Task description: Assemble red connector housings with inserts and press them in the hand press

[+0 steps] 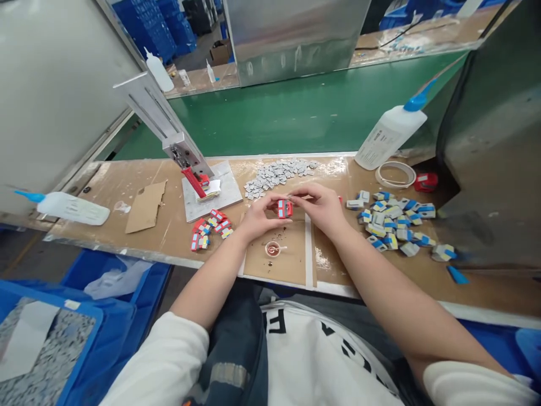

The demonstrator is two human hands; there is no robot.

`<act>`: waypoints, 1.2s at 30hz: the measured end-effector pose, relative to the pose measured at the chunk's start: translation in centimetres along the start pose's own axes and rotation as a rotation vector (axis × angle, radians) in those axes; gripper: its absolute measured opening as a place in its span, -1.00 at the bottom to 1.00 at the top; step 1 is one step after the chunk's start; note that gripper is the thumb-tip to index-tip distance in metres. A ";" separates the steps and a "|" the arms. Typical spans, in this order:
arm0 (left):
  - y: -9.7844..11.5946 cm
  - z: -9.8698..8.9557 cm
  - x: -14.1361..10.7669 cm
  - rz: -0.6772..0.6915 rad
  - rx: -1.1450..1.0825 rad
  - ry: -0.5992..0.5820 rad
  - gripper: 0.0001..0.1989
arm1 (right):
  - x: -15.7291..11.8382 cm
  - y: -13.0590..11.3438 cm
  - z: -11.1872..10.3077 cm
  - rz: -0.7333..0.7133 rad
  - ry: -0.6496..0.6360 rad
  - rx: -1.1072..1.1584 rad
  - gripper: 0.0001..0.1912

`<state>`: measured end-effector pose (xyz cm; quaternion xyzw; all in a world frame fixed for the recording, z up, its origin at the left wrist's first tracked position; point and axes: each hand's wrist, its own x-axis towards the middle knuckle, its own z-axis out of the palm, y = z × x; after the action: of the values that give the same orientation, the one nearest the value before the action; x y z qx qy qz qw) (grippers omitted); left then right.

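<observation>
Nearest the camera is the wearer's white shirt (321,355) with black lettering, its short sleeves leaving both forearms bare as they reach over a brown-covered table (338,248). The left hand (257,217) grasps a small red block (284,209) with pale blue and grey patches, held between thumb and fingers above the table. The right hand (323,210) has its thumb and fingertips drawn together at the block's upper right edge; whether they grip it or only touch it cannot be told.

Taking the red block as the clock's centre, a small round cup (273,248) of reddish-brown contents sits at 6 o'clock, with a thin stick (283,248) in it. At 12 o'clock lies a spread of small grey tiles (274,176), and beyond the table runs a green surface (270,127). Toward 8 o'clock is a cluster of red, blue and yellow pieces (211,228); toward 10, a metal press (180,149) with a red handle (193,182). At 9 lie a torn cardboard piece (146,207) and, farther out, a tipped white bottle (76,207). At 3 sits a heap of white, blue and yellow blocks (393,221); toward 2, a tape ring (395,175) and a tilted large bottle (389,138).
</observation>
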<state>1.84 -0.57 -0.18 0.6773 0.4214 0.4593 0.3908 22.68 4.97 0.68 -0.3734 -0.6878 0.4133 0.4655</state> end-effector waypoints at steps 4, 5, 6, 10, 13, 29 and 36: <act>0.0 0.1 0.2 0.009 -0.015 0.041 -0.43 | -0.4 -0.9 0.0 -0.033 0.063 0.119 -0.77; 0.0 0.1 0.2 0.004 -0.009 0.066 -0.44 | -0.4 -1.0 0.0 -0.034 0.059 0.141 -0.78; 0.1 0.0 0.3 -0.003 -0.004 0.094 -0.45 | -0.5 -1.2 0.1 -0.034 0.048 0.153 -0.79; 0.2 -0.1 0.3 -0.027 0.017 0.179 -0.43 | -0.7 -1.4 0.4 -0.037 0.002 0.132 -0.82; 0.4 -0.3 0.3 -0.027 0.090 0.178 -0.51 | -0.8 -1.2 0.8 0.020 -0.021 0.140 -0.81; 0.3 -0.4 0.2 0.029 0.237 0.164 -0.56 | -1.0 -1.0 0.9 -0.107 -0.037 -0.137 -0.88; -0.1 -0.3 0.0 -0.054 0.062 0.152 -0.52 | -1.1 -1.0 1.2 -0.343 -0.049 -0.293 -0.79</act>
<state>1.56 -0.52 -0.24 0.6407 0.4819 0.4855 0.3487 21.75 3.34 0.99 -0.3043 -0.8051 0.2327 0.4529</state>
